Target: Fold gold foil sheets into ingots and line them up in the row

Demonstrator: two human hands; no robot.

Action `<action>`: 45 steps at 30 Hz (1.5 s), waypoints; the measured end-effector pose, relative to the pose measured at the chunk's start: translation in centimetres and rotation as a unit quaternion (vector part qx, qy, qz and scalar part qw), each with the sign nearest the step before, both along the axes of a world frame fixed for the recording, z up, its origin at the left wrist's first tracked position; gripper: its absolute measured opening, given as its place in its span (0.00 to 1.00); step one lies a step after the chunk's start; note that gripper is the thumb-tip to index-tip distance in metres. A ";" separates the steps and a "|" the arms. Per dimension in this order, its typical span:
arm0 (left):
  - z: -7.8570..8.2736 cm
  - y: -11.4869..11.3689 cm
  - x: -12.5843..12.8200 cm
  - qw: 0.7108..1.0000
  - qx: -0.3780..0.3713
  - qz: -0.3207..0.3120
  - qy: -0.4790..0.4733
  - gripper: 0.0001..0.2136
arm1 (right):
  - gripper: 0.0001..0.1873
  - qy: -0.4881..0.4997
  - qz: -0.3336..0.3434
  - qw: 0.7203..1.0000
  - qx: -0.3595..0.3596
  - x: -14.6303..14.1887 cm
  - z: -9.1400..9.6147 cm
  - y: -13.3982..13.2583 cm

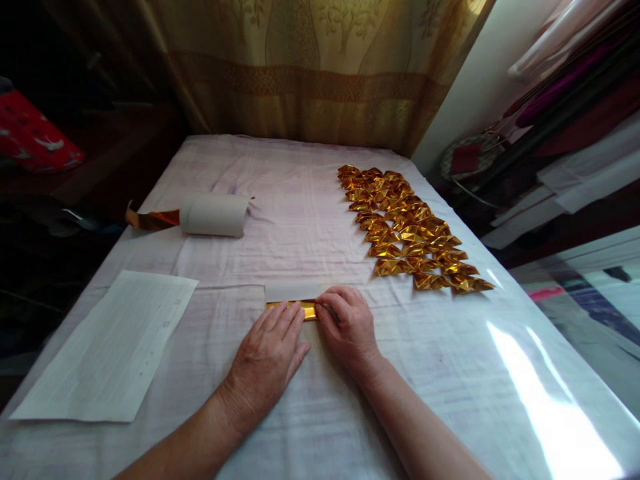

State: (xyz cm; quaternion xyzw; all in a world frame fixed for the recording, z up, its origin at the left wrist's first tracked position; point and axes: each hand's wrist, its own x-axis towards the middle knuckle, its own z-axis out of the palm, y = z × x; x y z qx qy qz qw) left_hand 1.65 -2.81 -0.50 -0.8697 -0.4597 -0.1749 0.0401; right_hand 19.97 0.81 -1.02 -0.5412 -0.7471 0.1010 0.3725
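My left hand (267, 357) lies flat on the table with fingers stretched out, its fingertips pressing the near edge of a folded strip of paper (293, 292), white on top with a gold foil edge (287, 306). My right hand (347, 323) is beside it on the right, fingers curled down and pinching the strip's right end. The strip lies near the middle of the table, covered by a pale cloth under clear plastic (280, 200).
Many folded gold foil pieces (407, 230) lie in rows at the far right. A roll of paper (214, 214) with a gold foil tail (150, 219) sits at the far left. A white sheet (113, 343) lies at the near left. A curtain (310, 67) hangs behind.
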 end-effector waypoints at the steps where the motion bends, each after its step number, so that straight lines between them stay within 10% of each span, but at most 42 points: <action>1: 0.0 0.0 0.0 1.000 -0.002 0.001 -0.001 0.19 | 0.07 -0.016 0.004 1.000 0.000 0.0 0.1 -0.1; 45: -0.4 -0.7 -2.4 0.999 0.034 -0.018 -0.006 0.19 | 0.12 -0.154 -0.057 0.984 -0.075 -2.0 1.7 -0.5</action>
